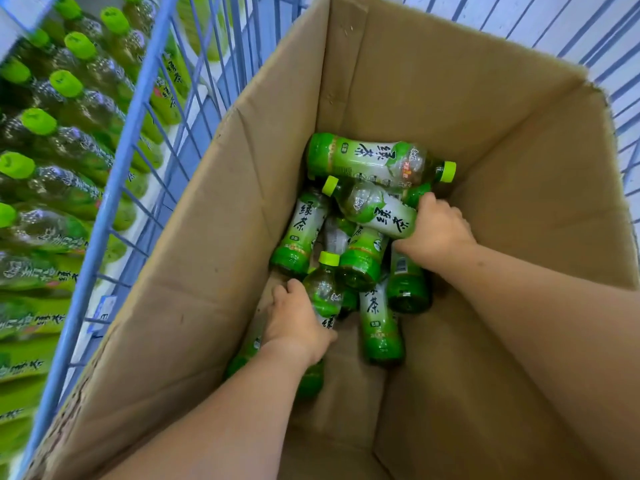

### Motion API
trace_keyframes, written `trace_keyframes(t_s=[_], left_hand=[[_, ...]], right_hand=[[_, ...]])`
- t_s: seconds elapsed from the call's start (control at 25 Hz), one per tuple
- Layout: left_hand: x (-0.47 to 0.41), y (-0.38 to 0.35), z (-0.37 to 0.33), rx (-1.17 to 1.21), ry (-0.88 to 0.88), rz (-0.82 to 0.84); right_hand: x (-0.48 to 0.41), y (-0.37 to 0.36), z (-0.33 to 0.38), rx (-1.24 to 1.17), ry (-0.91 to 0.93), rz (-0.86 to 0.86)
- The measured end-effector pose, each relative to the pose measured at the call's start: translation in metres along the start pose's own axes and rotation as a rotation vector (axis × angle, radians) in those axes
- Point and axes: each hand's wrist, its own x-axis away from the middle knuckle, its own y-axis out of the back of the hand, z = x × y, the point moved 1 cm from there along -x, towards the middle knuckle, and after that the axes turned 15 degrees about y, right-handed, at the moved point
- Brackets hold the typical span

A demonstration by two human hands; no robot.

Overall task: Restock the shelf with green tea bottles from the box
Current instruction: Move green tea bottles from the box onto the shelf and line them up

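Note:
A deep cardboard box (214,244) holds several green tea bottles lying in a loose pile at its bottom. Both my arms reach down into it. My left hand (296,320) wraps around a bottle (323,289) whose lime cap points up and away from me. My right hand (438,228) grips the lower end of another bottle (372,206) that lies across the pile, cap to the left. One more bottle (374,161) rests at the far side of the pile. The shelf (59,140) at the left is packed with rows of the same bottles.
The box sits inside a blue wire cart (128,126) whose bars stand between the box and the shelf. The box walls rise high around my forearms. Pale floor shows behind the cart at the top right.

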Motion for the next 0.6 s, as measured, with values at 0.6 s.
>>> trace_keyframes(t_s=[0.6], left_hand=[[0.015,0.057,-0.009,0.261,0.163,0.211]], right_hand=[[0.019,-0.004,0.023,-0.247,-0.122,0.232]])
